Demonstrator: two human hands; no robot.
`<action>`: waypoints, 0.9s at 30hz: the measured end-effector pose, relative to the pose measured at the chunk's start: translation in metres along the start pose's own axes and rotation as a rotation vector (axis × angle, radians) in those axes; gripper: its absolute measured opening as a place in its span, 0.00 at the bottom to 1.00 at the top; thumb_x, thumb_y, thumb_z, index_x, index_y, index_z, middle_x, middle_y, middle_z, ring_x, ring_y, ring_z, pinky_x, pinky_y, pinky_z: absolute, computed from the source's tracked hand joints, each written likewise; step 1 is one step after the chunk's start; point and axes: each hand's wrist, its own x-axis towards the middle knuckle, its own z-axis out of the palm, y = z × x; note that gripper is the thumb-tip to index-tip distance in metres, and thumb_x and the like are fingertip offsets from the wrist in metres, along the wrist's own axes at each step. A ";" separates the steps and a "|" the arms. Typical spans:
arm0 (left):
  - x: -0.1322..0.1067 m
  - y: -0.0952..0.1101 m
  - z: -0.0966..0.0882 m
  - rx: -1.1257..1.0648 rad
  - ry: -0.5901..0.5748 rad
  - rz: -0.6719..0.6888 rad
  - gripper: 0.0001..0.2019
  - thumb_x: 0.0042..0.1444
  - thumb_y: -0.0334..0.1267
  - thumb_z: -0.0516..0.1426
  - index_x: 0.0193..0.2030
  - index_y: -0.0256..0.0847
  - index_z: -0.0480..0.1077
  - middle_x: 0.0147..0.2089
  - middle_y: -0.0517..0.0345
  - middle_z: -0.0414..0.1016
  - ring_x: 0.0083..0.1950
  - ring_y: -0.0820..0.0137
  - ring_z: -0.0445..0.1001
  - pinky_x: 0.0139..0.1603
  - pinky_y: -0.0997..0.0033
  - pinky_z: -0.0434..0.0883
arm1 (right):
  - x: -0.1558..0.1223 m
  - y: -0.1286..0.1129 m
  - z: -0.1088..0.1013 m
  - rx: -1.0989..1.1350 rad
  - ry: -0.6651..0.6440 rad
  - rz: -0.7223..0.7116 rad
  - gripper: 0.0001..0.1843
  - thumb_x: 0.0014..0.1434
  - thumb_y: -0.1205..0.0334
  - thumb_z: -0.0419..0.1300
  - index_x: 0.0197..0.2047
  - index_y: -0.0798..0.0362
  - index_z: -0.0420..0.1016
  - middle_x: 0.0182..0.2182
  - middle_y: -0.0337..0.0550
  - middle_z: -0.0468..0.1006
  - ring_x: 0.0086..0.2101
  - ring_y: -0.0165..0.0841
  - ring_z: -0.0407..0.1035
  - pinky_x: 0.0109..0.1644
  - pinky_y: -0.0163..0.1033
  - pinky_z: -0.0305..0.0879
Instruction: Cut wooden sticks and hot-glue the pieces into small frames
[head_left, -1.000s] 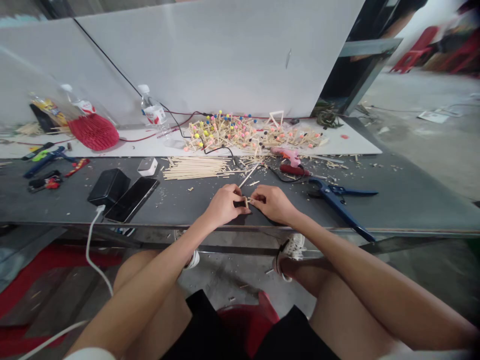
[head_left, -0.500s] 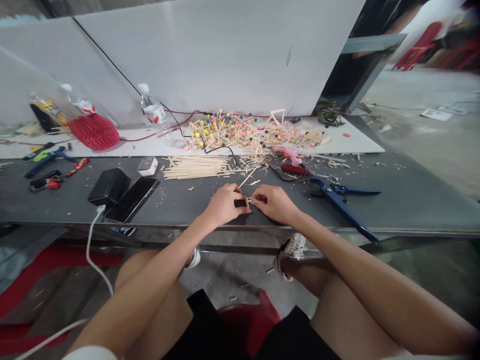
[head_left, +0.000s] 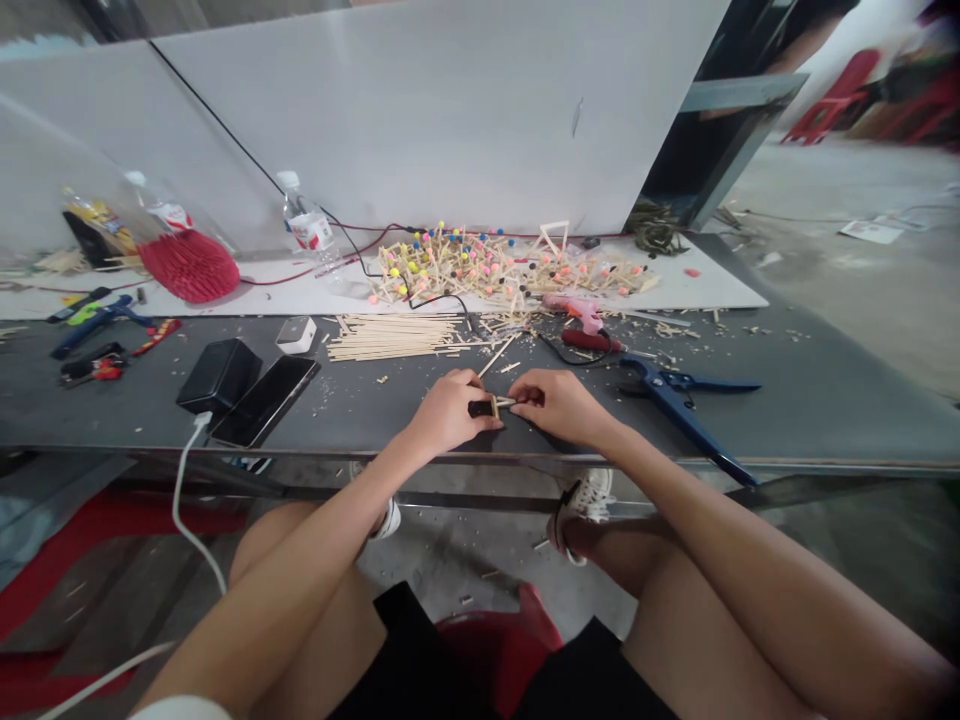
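Observation:
Close to the table's front edge, my left hand [head_left: 448, 410] is closed around a small black block with a light wooden face [head_left: 494, 407]. Just right of it, my right hand [head_left: 553, 406] pinches a short pale wooden stick [head_left: 506, 401]. The stick's left end meets the wooden face of the block; whether it goes inside I cannot tell. Behind both hands lie a loose wooden stick [head_left: 499, 355] and a spread of thin wooden sticks [head_left: 394, 337]. My fingers hide part of the block.
Blue shears [head_left: 686, 415], a red-handled tool [head_left: 589, 340] and a pink glue gun [head_left: 577, 307] lie to the right. On the left are a phone [head_left: 266, 400] and a black box [head_left: 219, 375]. Ball-tipped sticks [head_left: 465, 265] are heaped behind, with bottles [head_left: 307, 230] further left.
My right hand has shifted slightly to the right, and more of the short stick shows between the hands. My left hand stays nearly in place with the block.

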 end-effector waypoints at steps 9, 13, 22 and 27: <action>0.000 -0.001 0.000 0.006 -0.001 0.001 0.15 0.51 0.48 0.67 0.40 0.42 0.81 0.42 0.52 0.73 0.45 0.62 0.71 0.48 0.62 0.70 | -0.001 0.001 -0.002 -0.010 -0.031 -0.014 0.05 0.55 0.65 0.65 0.36 0.53 0.79 0.29 0.40 0.78 0.29 0.31 0.71 0.35 0.35 0.63; -0.001 0.000 0.000 0.001 -0.006 0.002 0.15 0.51 0.48 0.67 0.41 0.41 0.81 0.42 0.52 0.73 0.45 0.62 0.71 0.48 0.62 0.70 | -0.001 0.001 0.003 -0.024 -0.002 -0.056 0.05 0.59 0.62 0.62 0.34 0.53 0.79 0.28 0.40 0.79 0.28 0.30 0.69 0.34 0.35 0.60; -0.001 -0.001 0.000 -0.011 0.000 0.010 0.14 0.51 0.48 0.67 0.40 0.42 0.81 0.42 0.52 0.72 0.45 0.62 0.71 0.47 0.61 0.70 | -0.002 -0.001 0.006 -0.020 0.026 -0.071 0.06 0.60 0.62 0.61 0.34 0.53 0.79 0.28 0.40 0.78 0.28 0.30 0.68 0.32 0.34 0.58; -0.001 0.000 -0.001 -0.003 -0.004 0.014 0.14 0.52 0.47 0.67 0.40 0.41 0.81 0.42 0.51 0.73 0.45 0.62 0.71 0.48 0.62 0.70 | -0.001 -0.001 0.007 -0.028 0.027 -0.074 0.05 0.59 0.63 0.61 0.33 0.53 0.78 0.28 0.40 0.77 0.27 0.29 0.67 0.32 0.34 0.58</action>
